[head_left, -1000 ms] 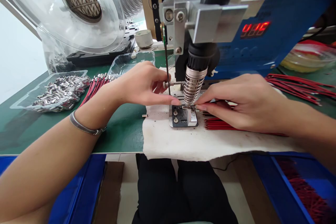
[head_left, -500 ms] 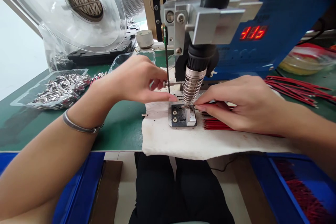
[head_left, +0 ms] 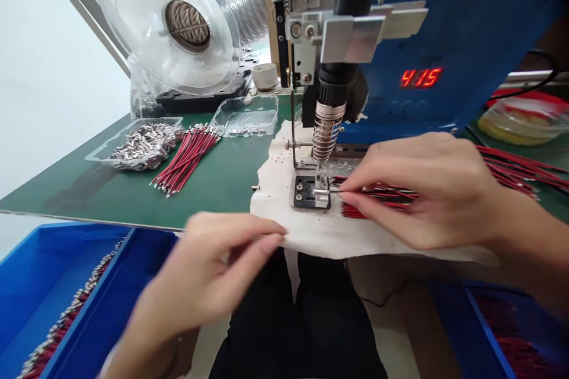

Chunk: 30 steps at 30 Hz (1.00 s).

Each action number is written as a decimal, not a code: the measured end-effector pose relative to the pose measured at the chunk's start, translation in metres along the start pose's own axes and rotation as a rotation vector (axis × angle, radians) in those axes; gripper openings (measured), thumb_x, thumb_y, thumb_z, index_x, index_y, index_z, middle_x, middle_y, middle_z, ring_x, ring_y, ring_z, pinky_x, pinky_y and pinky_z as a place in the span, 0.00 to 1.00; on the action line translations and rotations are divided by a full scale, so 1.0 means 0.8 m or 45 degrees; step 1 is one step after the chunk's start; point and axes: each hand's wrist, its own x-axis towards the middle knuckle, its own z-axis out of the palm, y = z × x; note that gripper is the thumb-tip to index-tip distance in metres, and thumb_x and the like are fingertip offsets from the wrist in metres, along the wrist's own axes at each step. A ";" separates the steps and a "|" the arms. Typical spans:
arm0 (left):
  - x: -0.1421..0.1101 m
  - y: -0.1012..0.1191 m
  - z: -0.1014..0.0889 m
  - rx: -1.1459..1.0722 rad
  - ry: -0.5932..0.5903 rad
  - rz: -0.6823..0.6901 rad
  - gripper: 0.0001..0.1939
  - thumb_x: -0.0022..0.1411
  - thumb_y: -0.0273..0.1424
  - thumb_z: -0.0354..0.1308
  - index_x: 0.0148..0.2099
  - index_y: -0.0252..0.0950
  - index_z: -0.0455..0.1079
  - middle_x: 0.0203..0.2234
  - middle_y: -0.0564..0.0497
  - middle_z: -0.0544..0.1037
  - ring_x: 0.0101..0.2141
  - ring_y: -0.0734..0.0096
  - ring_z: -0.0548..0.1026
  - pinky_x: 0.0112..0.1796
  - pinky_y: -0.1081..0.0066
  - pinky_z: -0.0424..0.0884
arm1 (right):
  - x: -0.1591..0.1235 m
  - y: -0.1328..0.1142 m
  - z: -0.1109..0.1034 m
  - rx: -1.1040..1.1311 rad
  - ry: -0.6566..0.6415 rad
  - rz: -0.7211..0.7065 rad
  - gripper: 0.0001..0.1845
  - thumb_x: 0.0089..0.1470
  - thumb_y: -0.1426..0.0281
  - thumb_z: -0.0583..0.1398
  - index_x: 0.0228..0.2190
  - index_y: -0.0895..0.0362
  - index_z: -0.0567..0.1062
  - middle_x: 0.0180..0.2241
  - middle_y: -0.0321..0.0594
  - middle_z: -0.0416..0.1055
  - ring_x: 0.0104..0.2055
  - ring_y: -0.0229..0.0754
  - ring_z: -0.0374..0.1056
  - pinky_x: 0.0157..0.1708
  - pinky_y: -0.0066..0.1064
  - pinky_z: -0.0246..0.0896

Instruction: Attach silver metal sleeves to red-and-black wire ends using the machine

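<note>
My right hand (head_left: 427,189) pinches a thin dark wire (head_left: 336,191) between thumb and forefinger. The wire's left end meets a small silver metal sleeve (head_left: 320,192) on the black fixture block (head_left: 302,190). Just above stands the soldering iron (head_left: 329,124), its spring-like guard pointing down at the fixture. Slightly blurred, my left hand (head_left: 222,266) is at the table's front edge with thumb and forefinger closed together; anything between them is too small to see. Red and black wires (head_left: 355,211) lie under and beside my right hand on a white cloth (head_left: 306,234).
A clear tray of metal sleeves (head_left: 146,145) and a bundle of red-black wires (head_left: 189,157) lie left on the green table (head_left: 231,189). Behind stands another clear tray (head_left: 244,118). A blue machine (head_left: 400,29) shows 415. Blue bins (head_left: 102,302) sit below the table.
My left hand has moved from beside the iron down and toward me to the table's front edge. The right hand stays by the fixture, gripping the wire. The view has shifted left.
</note>
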 end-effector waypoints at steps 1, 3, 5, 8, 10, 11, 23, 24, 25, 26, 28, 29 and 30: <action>-0.009 0.006 0.019 -0.063 -0.022 -0.038 0.10 0.71 0.29 0.62 0.48 0.39 0.84 0.29 0.53 0.86 0.18 0.78 0.73 0.23 0.74 0.70 | 0.005 -0.012 -0.001 0.049 0.001 -0.003 0.07 0.66 0.73 0.63 0.34 0.54 0.77 0.28 0.33 0.78 0.28 0.35 0.70 0.29 0.32 0.63; -0.017 0.021 0.053 -0.238 0.036 -0.084 0.05 0.67 0.28 0.67 0.44 0.39 0.82 0.22 0.56 0.81 0.19 0.77 0.72 0.23 0.76 0.69 | 0.014 -0.041 0.002 0.087 0.000 -0.017 0.10 0.67 0.74 0.62 0.30 0.56 0.77 0.28 0.36 0.76 0.28 0.36 0.68 0.30 0.34 0.62; -0.018 0.035 0.076 -0.441 0.171 -0.105 0.10 0.63 0.28 0.69 0.29 0.38 0.74 0.17 0.58 0.74 0.19 0.78 0.70 0.21 0.77 0.66 | 0.018 -0.070 0.011 0.111 0.025 0.056 0.14 0.67 0.75 0.61 0.27 0.57 0.76 0.28 0.37 0.75 0.29 0.37 0.66 0.30 0.35 0.60; -0.019 0.048 0.087 -0.569 0.341 -0.117 0.19 0.65 0.24 0.64 0.22 0.36 0.63 0.15 0.58 0.68 0.19 0.80 0.65 0.21 0.78 0.60 | 0.015 -0.098 0.036 0.146 0.128 0.131 0.14 0.66 0.76 0.59 0.27 0.57 0.76 0.26 0.36 0.72 0.27 0.36 0.62 0.28 0.35 0.55; -0.022 0.048 0.084 -0.573 0.356 -0.129 0.19 0.65 0.22 0.62 0.23 0.36 0.63 0.15 0.58 0.67 0.19 0.80 0.62 0.21 0.77 0.58 | 0.010 -0.105 0.054 0.149 0.199 0.231 0.13 0.66 0.77 0.59 0.28 0.58 0.75 0.25 0.35 0.70 0.26 0.36 0.62 0.27 0.34 0.54; -0.025 0.046 0.082 -0.576 0.333 -0.144 0.18 0.65 0.22 0.62 0.24 0.36 0.64 0.15 0.58 0.68 0.19 0.80 0.62 0.21 0.76 0.58 | 0.009 -0.107 0.061 0.147 0.236 0.278 0.12 0.66 0.77 0.60 0.29 0.58 0.75 0.25 0.36 0.71 0.27 0.35 0.64 0.27 0.33 0.55; -0.031 0.044 0.085 -0.724 0.375 -0.313 0.14 0.67 0.28 0.66 0.27 0.37 0.78 0.18 0.56 0.68 0.22 0.76 0.63 0.23 0.73 0.61 | 0.009 -0.130 0.070 0.072 0.424 0.471 0.09 0.64 0.78 0.64 0.31 0.55 0.74 0.27 0.36 0.77 0.25 0.35 0.65 0.26 0.32 0.58; -0.031 0.045 0.085 -0.728 0.383 -0.311 0.13 0.67 0.28 0.65 0.27 0.37 0.79 0.18 0.56 0.69 0.22 0.76 0.63 0.24 0.73 0.62 | 0.009 -0.132 0.071 0.066 0.429 0.473 0.09 0.64 0.78 0.64 0.32 0.55 0.74 0.27 0.36 0.77 0.24 0.35 0.65 0.26 0.32 0.58; -0.031 0.046 0.085 -0.731 0.387 -0.305 0.13 0.67 0.27 0.65 0.28 0.37 0.80 0.18 0.55 0.70 0.22 0.76 0.63 0.24 0.73 0.63 | 0.009 -0.133 0.071 0.062 0.431 0.479 0.09 0.64 0.78 0.64 0.32 0.55 0.74 0.27 0.36 0.77 0.25 0.35 0.65 0.26 0.32 0.58; -0.031 0.046 0.085 -0.732 0.394 -0.298 0.12 0.67 0.27 0.65 0.28 0.37 0.80 0.18 0.55 0.71 0.22 0.76 0.64 0.24 0.73 0.63 | 0.009 -0.134 0.071 0.058 0.437 0.479 0.08 0.64 0.78 0.64 0.33 0.55 0.74 0.27 0.36 0.76 0.25 0.35 0.66 0.26 0.33 0.58; -0.031 0.048 0.083 -0.723 0.407 -0.285 0.11 0.66 0.26 0.65 0.29 0.37 0.80 0.19 0.55 0.74 0.21 0.76 0.66 0.24 0.73 0.64 | 0.009 -0.136 0.071 0.056 0.428 0.488 0.08 0.63 0.78 0.65 0.33 0.54 0.74 0.28 0.36 0.77 0.26 0.36 0.67 0.27 0.33 0.60; -0.031 0.048 0.082 -0.718 0.412 -0.278 0.10 0.65 0.26 0.66 0.29 0.37 0.80 0.19 0.55 0.75 0.21 0.76 0.67 0.24 0.73 0.65 | 0.009 -0.136 0.071 0.050 0.425 0.490 0.08 0.63 0.78 0.65 0.34 0.54 0.74 0.28 0.36 0.77 0.26 0.36 0.67 0.27 0.33 0.60; -0.031 0.048 0.082 -0.714 0.417 -0.270 0.10 0.64 0.26 0.66 0.28 0.37 0.79 0.18 0.55 0.75 0.21 0.76 0.67 0.24 0.73 0.65 | 0.009 -0.136 0.071 0.042 0.426 0.490 0.08 0.63 0.78 0.65 0.34 0.54 0.74 0.29 0.37 0.77 0.26 0.36 0.67 0.28 0.33 0.61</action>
